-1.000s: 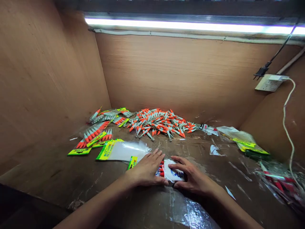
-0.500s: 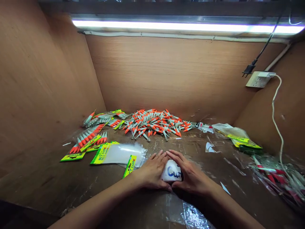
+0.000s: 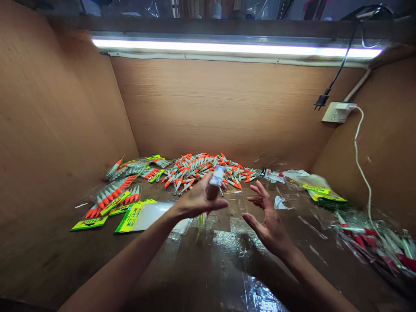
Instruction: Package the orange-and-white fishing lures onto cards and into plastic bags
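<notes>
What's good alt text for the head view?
The left hand holds a small white packet raised above a brown table, while the right hand is open and empty beside it. Behind them lies a pile of orange and white lures, with bagged lures at left.

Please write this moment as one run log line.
left hand: lifts folded packet | right hand: open, empty, beside | loose lures: piled behind
</notes>
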A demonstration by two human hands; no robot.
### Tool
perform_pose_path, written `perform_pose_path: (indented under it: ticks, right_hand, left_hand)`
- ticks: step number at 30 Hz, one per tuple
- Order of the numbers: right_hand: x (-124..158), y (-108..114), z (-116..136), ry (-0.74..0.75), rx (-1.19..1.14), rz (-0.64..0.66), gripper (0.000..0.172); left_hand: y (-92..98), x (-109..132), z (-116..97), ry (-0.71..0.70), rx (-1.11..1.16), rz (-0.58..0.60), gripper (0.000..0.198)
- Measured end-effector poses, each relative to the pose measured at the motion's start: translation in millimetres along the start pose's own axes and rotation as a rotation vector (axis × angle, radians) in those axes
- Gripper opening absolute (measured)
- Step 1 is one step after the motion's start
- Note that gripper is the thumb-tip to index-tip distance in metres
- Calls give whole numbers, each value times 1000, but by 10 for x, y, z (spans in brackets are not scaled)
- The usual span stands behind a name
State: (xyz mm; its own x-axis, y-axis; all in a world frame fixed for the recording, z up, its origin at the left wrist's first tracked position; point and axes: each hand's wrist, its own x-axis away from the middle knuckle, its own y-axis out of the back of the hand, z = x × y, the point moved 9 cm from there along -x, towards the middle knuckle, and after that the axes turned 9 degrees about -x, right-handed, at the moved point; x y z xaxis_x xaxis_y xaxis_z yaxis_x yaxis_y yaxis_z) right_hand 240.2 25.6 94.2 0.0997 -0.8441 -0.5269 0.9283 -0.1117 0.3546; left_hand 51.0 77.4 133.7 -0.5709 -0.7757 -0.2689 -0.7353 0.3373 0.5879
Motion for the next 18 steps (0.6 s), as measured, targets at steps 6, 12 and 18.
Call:
perform_pose_path:
  ticks: [6, 12, 18]
  right_hand:
    - [-1, -155, -198, -16, 16, 64, 82]
    - [15, -258, -368, -47, 55, 115, 83]
    - [27, -312, -430, -33, 87, 154, 81]
  left_hand:
    - [295, 12, 198, -60, 191, -169, 61]
    - [359, 135, 390, -58, 288, -238, 61]
    - [485, 129, 179, -124, 218, -240, 64]
